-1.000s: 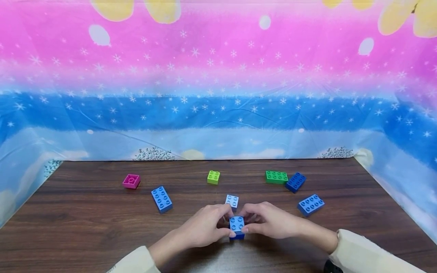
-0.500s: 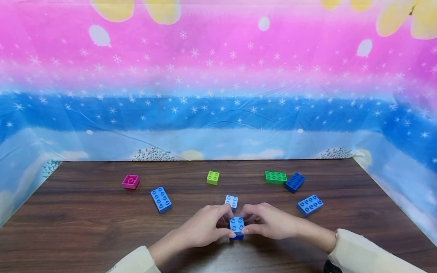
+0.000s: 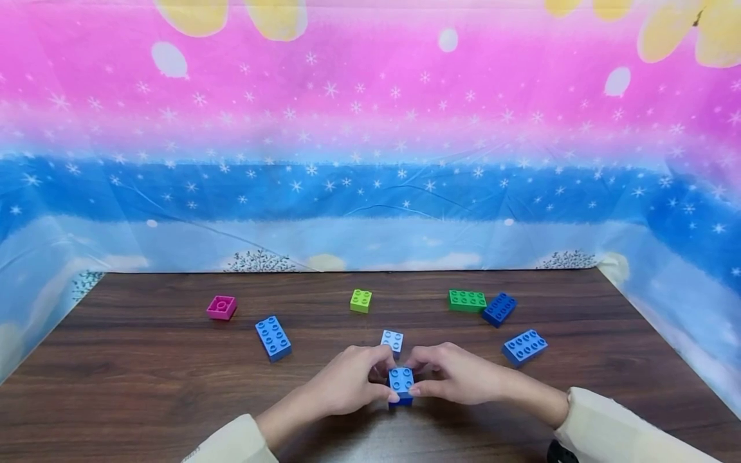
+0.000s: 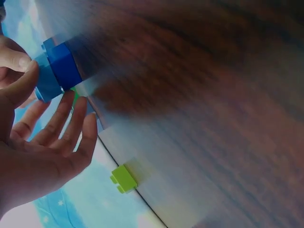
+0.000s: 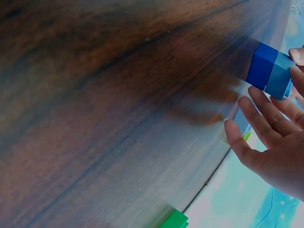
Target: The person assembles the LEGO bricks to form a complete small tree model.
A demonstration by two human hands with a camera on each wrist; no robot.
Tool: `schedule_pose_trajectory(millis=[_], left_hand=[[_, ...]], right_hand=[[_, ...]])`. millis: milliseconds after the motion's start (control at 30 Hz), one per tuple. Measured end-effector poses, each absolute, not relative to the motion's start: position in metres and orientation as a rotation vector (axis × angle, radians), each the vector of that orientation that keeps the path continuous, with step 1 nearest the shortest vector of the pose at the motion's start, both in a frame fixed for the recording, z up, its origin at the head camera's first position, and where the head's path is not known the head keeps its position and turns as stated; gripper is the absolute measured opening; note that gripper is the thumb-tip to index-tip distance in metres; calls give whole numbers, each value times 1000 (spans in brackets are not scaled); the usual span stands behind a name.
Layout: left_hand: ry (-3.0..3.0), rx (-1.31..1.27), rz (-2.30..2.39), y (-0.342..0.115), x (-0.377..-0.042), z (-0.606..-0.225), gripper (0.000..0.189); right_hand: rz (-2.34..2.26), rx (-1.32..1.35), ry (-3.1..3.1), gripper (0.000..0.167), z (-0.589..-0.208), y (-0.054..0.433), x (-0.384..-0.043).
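A light blue brick (image 3: 401,379) with studs on top sits on a dark blue brick (image 4: 65,66), close to the table's near side. My left hand (image 3: 351,382) pinches the light blue brick from the left between thumb and forefinger. From the right, my right hand (image 3: 463,378) pinches the same brick, its thumb at the near corner. In both wrist views the other fingers spread out loosely beside the stack. Just beyond the hands stands a pale blue brick (image 3: 393,339), partly covered by the left forefinger.
Farther out lie a magenta brick (image 3: 222,307) with its hollow side up, a blue brick (image 3: 273,338), a lime brick (image 3: 361,300) and a green brick (image 3: 467,300). A dark blue brick (image 3: 500,309) touches the green one; another blue brick (image 3: 525,347) lies right. A printed cloth (image 3: 370,238) borders the table.
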State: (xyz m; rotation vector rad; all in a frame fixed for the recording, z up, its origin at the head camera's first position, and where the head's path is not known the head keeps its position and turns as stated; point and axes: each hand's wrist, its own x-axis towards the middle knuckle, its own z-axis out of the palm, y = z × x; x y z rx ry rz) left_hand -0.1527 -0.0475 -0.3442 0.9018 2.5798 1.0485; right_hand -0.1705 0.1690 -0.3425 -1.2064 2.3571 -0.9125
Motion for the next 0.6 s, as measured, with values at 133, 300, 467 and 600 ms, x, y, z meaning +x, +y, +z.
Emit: schedule_pose_trajectory(millis=[133, 300, 467, 600], left_hand=[[2597, 892, 1041, -47, -151, -344, 22], [2599, 877, 1053, -47, -151, -345, 22], [2581, 850, 1086, -47, -151, -346, 22], [2560, 855, 1114, -48, -152, -346, 22]], right_hand=[[-897, -1237, 2364, 20, -342, 168, -170], [-901, -1229, 2367, 20, -344, 169, -172], [-944, -1197, 2347, 22, -344, 170, -172], [-954, -1184, 2338, 23, -345, 170, -172]])
